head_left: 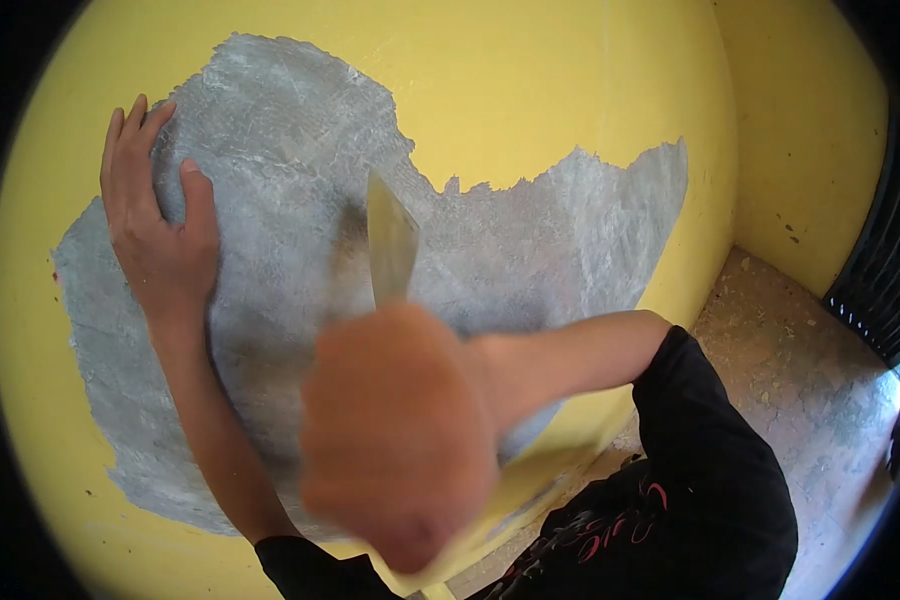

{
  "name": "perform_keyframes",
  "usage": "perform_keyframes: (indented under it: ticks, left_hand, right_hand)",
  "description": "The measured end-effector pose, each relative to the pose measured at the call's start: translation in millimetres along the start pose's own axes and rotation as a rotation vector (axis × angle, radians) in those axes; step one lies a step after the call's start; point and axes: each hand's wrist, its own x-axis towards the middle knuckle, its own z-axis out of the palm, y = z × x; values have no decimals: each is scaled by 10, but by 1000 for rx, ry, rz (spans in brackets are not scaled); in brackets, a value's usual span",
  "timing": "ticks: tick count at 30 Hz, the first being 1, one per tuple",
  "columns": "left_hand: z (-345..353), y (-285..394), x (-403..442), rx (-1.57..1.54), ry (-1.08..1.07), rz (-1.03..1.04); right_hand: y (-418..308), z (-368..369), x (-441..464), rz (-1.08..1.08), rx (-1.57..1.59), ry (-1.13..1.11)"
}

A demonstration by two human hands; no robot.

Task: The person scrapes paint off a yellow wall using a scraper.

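Widely spaced hands [162, 235] [400, 425], blade [391, 245], ragged paint edge [417, 138]

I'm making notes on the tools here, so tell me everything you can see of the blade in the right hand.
The blade looks thin, flat and smooth, probably metal, with a dull sheen and a yellowish tint. It narrows towards the fist and has a slanted far end rising to a point. It sticks out of the clenched right hand, which hides any handle. It shows against the bare grey patch; whether it touches that surface, I can't tell.
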Motion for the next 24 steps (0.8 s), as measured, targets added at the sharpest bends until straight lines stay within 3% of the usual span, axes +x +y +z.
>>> perform_keyframes:
  ticks: [3,5,13,18,24]
  left_hand:
    - [-3,40,-7,0,8,-6]
    - [5,35,8,-2,11,7]
    - [-8,48,27,9,-2,20]
    - [-11,75,50,-3,-8,18]
    - [-22,127,56,6,-22,-5]
  right_hand:
    - [343,130,-203,75,53,141]
    - [135,148,-131,11,16,84]
    - [431,-18,-87,40,6,1]
    - [396,-76,-123,15,-91,-14]
    - [292,-116,-118,22,27,53]
